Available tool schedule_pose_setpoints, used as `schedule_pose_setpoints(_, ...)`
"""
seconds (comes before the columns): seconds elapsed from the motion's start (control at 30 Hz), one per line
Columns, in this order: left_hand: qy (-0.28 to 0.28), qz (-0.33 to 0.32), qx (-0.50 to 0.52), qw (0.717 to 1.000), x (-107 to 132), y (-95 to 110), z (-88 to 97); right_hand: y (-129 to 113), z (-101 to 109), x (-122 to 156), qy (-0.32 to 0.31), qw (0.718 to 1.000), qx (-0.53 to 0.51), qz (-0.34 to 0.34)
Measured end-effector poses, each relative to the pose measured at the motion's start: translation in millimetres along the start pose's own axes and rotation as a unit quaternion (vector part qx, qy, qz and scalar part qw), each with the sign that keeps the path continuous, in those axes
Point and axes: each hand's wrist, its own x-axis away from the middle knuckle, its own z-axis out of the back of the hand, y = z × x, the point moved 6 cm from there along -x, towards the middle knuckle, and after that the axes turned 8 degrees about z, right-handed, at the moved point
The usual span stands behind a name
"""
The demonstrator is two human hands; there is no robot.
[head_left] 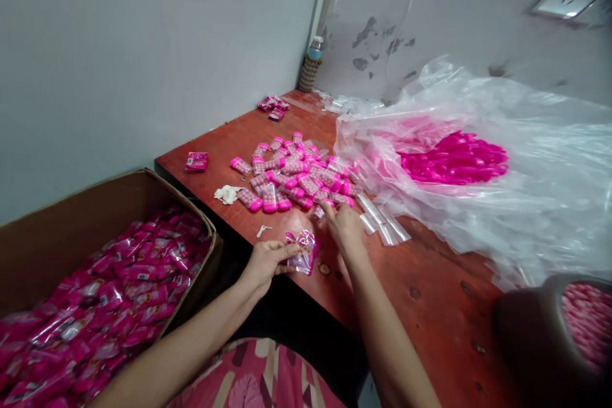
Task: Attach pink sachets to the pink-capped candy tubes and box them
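Our left hand (268, 261) pinches a small clear packet (305, 252) with pink print, just above the near edge of the worktop (430, 293). Our right hand (345, 226) is just right of it, fingertips touching the near side of a pile of pink-capped tubes (294, 172). Whether they grip one we cannot tell. Clear tubes (385, 223) lie just right of that hand. A cardboard box (71, 229) of pink packets stands at the left, and a clear bag (549, 159) of pink caps lies to the right.
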Motion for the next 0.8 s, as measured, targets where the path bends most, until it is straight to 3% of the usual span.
schedule_pose_setpoints(0.17, 0.021, 0.000, 0.093, 0.995, -2, 5, 9.6, -10, -9, -9, -0.046, 0.993, 0.106, 0.009)
schedule_pose_setpoints(0.4, 0.025, 0.000, 0.235, 0.972, -8, 11, 7.2, 13, -1, 8, -0.065, 0.985, 0.143, 0.068)
schedule_pose_setpoints(0.47, 0.034, 0.003, 0.262, 0.965, -9, 11, 4.0, 17, 4, 22, -0.053, 0.989, 0.094, 0.101)
schedule_pose_setpoints(0.53, 0.038, 0.010, 0.280, 0.959, -9, 9, -0.3, 15, 3, 44, -0.063, 0.986, -0.071, 0.135)
schedule_pose_setpoints(0.57, 0.040, 0.014, 0.287, 0.957, -8, 8, -2.6, 11, 0, 58, -0.079, 0.968, -0.192, 0.138)
schedule_pose_setpoints(0.67, 0.040, 0.028, 0.302, 0.952, -7, 4, -9.9, 0, -11, 99, -0.108, 0.858, -0.498, 0.067)
schedule_pose_setpoints(0.73, 0.034, 0.031, 0.304, 0.952, -8, 1, -14.9, -7, -17, 119, -0.085, 0.804, -0.588, 0.012)
schedule_pose_setpoints(0.8, 0.026, 0.031, 0.302, 0.953, -8, -2, -19.7, -12, -21, 132, -0.054, 0.779, -0.624, -0.021)
